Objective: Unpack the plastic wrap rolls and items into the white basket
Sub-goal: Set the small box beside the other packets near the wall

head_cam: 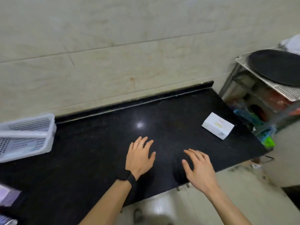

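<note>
A white perforated basket (48, 127) stands at the left edge of the black countertop (97, 143), against the wall. A small white box (217, 127) lies flat near the counter's right end. My left hand (140, 156) hovers over the middle of the counter with fingers spread, holding nothing; it wears a ring and a black wristband. Just to its right, above the counter's front edge, my right hand (198, 168) is also spread and holds nothing. Both hands are well apart from the box and the basket.
A metal rack (276, 93) with a dark round pan (276, 65) on top stands right of the counter, with colourful items on its lower shelves. A tiled wall backs the counter. A pale packet (6, 195) shows at the bottom left.
</note>
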Tool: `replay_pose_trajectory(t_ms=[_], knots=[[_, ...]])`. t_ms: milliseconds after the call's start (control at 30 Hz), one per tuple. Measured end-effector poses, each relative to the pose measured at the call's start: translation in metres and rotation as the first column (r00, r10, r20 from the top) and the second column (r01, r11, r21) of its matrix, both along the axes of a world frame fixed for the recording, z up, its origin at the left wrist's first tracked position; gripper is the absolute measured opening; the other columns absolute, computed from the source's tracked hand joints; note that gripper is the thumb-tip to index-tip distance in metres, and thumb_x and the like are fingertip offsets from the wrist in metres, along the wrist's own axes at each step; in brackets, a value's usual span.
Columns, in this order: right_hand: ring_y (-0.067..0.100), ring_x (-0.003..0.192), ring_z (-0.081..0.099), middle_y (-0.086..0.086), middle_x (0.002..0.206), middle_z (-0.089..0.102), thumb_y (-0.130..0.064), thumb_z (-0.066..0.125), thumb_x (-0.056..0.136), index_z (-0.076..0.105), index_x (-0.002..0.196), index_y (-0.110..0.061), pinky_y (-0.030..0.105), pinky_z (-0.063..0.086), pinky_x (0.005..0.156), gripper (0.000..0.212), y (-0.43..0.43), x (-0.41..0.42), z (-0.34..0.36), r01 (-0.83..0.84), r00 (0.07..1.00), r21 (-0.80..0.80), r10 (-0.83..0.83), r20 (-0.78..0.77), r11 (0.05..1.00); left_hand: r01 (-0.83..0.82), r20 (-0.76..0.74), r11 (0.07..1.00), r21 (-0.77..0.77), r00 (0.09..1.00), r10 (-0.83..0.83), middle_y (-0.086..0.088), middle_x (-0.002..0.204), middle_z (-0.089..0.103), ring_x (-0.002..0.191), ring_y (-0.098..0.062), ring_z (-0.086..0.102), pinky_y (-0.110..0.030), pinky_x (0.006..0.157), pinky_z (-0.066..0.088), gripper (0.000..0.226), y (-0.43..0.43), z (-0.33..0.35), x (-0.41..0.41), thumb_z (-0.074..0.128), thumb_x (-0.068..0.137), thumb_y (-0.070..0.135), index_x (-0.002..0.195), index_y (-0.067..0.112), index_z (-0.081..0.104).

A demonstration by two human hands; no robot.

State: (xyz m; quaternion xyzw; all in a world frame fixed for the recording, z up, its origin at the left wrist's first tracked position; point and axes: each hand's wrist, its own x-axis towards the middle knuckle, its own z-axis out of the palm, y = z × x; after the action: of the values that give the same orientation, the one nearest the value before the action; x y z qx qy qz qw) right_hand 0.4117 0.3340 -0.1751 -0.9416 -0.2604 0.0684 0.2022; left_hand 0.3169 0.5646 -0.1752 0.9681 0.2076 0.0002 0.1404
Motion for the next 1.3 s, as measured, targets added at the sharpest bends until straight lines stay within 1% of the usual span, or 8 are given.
replay_pose_trajectory(t_ms=[367,600,800,967,1033,1133,1233,1300], knots=[[0.025,0.136,0.038,-0.006,0.145,0.054,-0.044,0.053,0.096,0.054,0.14,-0.026,0.037,0.032,0.115,0.047,-0.068,0.078,-0.006,0.272,0.962,-0.066,-0.274,-0.016,0.96,0.276,-0.056,0.961,-0.029,0.959,-0.277,0.003,0.158,0.033,0.149,-0.021,0.018,-0.043,0.12,0.02,0.056,-0.039,-0.013,0.121,0.041,0.097,0.049,0.15,0.029,0.036],[0.028,0.138,0.034,-0.003,0.15,0.048,-0.047,0.052,0.095,0.046,0.146,-0.024,0.038,0.034,0.112,0.056,-0.088,0.14,-0.017,0.326,0.938,-0.135,-0.338,-0.078,0.936,0.328,-0.136,0.934,-0.142,0.928,-0.347,0.001,0.159,0.029,0.149,-0.023,0.017,-0.041,0.12,0.019,0.058,-0.079,-0.045,0.171,0.042,0.096,0.047,0.15,0.029,0.033],[0.032,0.145,0.018,0.005,0.165,0.018,-0.058,0.056,0.088,0.025,0.155,-0.021,0.048,0.036,0.112,0.082,-0.086,0.229,-0.048,0.197,0.971,-0.17,-0.216,-0.101,0.965,0.177,-0.265,0.972,-0.152,0.94,-0.213,0.0,0.164,0.018,0.151,-0.026,0.011,-0.047,0.121,0.016,0.063,-0.113,-0.086,0.206,0.038,0.096,0.052,0.154,0.031,0.023],[0.04,0.15,-0.002,0.012,0.166,-0.011,-0.066,0.061,0.08,0.004,0.158,-0.03,0.055,0.014,0.12,0.103,-0.095,0.284,-0.089,-0.02,0.992,-0.307,-0.02,-0.126,0.952,-0.062,-0.454,0.97,-0.235,0.889,-0.053,0.004,0.165,-0.012,0.152,-0.025,-0.009,-0.059,0.119,0.01,0.071,-0.135,-0.119,0.201,0.032,0.096,0.058,0.156,0.035,0.002],[0.042,0.149,-0.005,0.013,0.165,-0.01,-0.063,0.064,0.08,0.002,0.157,-0.03,0.06,0.015,0.119,0.104,-0.101,0.295,-0.104,-0.077,0.991,-0.332,0.035,-0.131,0.94,-0.101,-0.476,0.966,-0.237,0.879,-0.025,0.007,0.163,-0.022,0.15,-0.023,-0.017,-0.061,0.118,0.01,0.075,-0.144,-0.125,0.198,0.03,0.095,0.061,0.155,0.037,-0.006],[0.05,0.145,0.006,0.021,0.162,0.007,-0.047,0.071,0.08,0.02,0.154,-0.022,0.065,0.023,0.114,0.094,-0.104,0.304,-0.118,-0.103,0.993,-0.274,0.081,-0.09,0.956,-0.103,-0.485,0.973,-0.205,0.874,-0.01,0.01,0.16,-0.027,0.149,-0.021,-0.02,-0.059,0.119,0.008,0.075,-0.146,-0.128,0.195,0.027,0.095,0.062,0.154,0.039,-0.013],[0.054,0.134,0.022,0.027,0.158,0.014,-0.034,0.074,0.08,0.033,0.15,-0.015,0.063,0.036,0.105,0.083,-0.102,0.306,-0.121,-0.095,0.993,-0.225,0.075,-0.094,0.97,-0.085,-0.486,0.979,-0.183,0.874,-0.015,0.009,0.161,-0.026,0.15,-0.021,-0.019,-0.056,0.12,0.007,0.074,-0.146,-0.129,0.192,0.026,0.096,0.06,0.154,0.038,-0.014],[0.052,0.129,0.026,0.026,0.157,0.013,-0.032,0.073,0.081,0.03,0.15,-0.02,0.062,0.045,0.096,0.082,-0.1,0.309,-0.116,-0.067,0.99,-0.184,0.044,-0.13,0.981,-0.097,-0.473,0.977,-0.19,0.881,-0.005,0.008,0.164,-0.019,0.151,-0.02,-0.012,-0.053,0.121,0.006,0.071,-0.146,-0.125,0.193,0.028,0.097,0.058,0.155,0.037,-0.008]])
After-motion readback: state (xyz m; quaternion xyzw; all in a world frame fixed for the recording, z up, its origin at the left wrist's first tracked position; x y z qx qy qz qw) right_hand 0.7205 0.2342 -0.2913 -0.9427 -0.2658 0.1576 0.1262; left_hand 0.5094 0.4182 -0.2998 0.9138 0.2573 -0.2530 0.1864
